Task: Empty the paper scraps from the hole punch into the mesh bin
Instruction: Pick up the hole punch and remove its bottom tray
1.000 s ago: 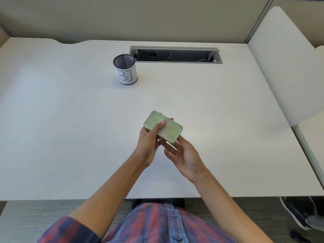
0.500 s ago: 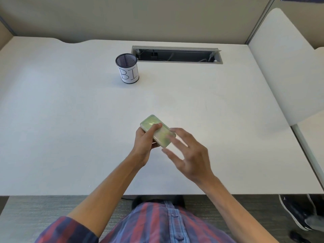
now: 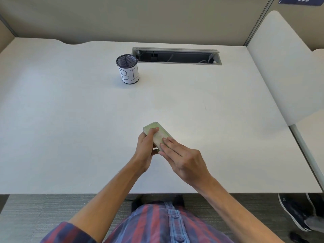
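A pale green hole punch (image 3: 158,135) is held bottom side up above the middle of the white desk (image 3: 70,128). My left hand (image 3: 146,148) grips its left side, thumb across the top face. My right hand (image 3: 184,158) has its fingertips pressed on the near right end of the punch. The black mesh bin (image 3: 127,68), with a white paper label marked "BI", stands upright far behind the hands, to their left, near the back of the desk. Its inside looks dark; I cannot tell what it holds.
An open cable slot (image 3: 177,56) is cut into the desk just right of the bin. A white divider panel (image 3: 280,67) rises along the right edge. Grey partition walls close the back. A dark shoe (image 3: 294,213) lies on the floor at lower right.
The right hand turned over from palm-up under the punch and came down with its fingers on the punch's near end. The punch sank slightly toward me in the left hand.
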### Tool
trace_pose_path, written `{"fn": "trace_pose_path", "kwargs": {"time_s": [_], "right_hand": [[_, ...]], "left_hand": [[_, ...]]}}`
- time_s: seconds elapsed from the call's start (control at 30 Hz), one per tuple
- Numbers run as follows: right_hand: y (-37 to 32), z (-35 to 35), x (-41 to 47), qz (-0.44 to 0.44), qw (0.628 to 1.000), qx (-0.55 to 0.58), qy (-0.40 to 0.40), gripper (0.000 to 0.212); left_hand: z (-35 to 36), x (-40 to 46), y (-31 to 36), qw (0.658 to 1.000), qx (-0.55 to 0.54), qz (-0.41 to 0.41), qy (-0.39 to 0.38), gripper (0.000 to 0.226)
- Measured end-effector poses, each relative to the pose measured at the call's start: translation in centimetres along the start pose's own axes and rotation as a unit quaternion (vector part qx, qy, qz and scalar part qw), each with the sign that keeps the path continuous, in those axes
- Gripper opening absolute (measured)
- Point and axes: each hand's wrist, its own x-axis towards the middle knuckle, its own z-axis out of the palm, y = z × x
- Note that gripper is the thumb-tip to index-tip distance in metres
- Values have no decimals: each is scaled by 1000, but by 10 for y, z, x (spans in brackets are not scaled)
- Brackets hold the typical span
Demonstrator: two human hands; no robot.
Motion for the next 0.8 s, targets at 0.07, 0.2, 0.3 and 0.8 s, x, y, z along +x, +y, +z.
{"fn": "trace_pose_path", "kwargs": {"time_s": [0.07,0.2,0.3,0.8], "right_hand": [[-1,0,0,-7,1000,-4,-2,27],[-7,-6,2,-1,1000,16,-7,29],[-10,-13,9,19,999,28,-11,24],[16,-42,-1,-4,977,165,-133,26]], "left_hand": [[-2,0,-1,1000,-1,-5,-6,28],[-5,-3,-6,1000,7,-17,-19,37],[-4,-9,-8,999,5,-24,-40,47],[-13,-24,-6,992,-13,-35,-122,59]]}}
